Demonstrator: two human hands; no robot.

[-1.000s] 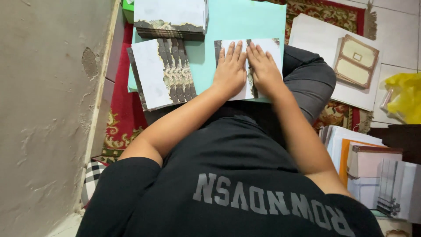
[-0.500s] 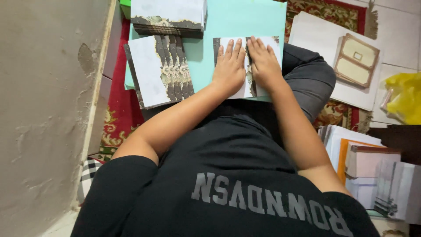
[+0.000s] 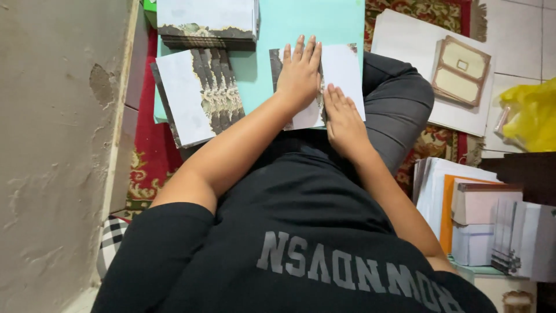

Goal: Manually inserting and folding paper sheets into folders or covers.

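A white folded card [image 3: 341,69] with a dark ornate edge lies on a mint green board [image 3: 301,26] across my lap. My left hand [image 3: 298,72] lies flat on the card's middle, fingers stretched forward. My right hand [image 3: 344,119] rests flat on the card's near edge, just beside and behind the left hand. Neither hand grips anything. To the left, a fanned stack of the same cards [image 3: 197,95] lies on the board, and a neat pile of them [image 3: 205,20] sits behind it.
A grey wall [image 3: 52,145] runs along the left. On the patterned red rug [image 3: 147,145], at the right, lie white sheets with a beige framed card [image 3: 460,72], a yellow plastic bag [image 3: 530,116], and stacks of paper and boxes [image 3: 486,223].
My right hand has slid back along the card toward my body, while my left hand stays pressed on the card. The view has shifted slightly.
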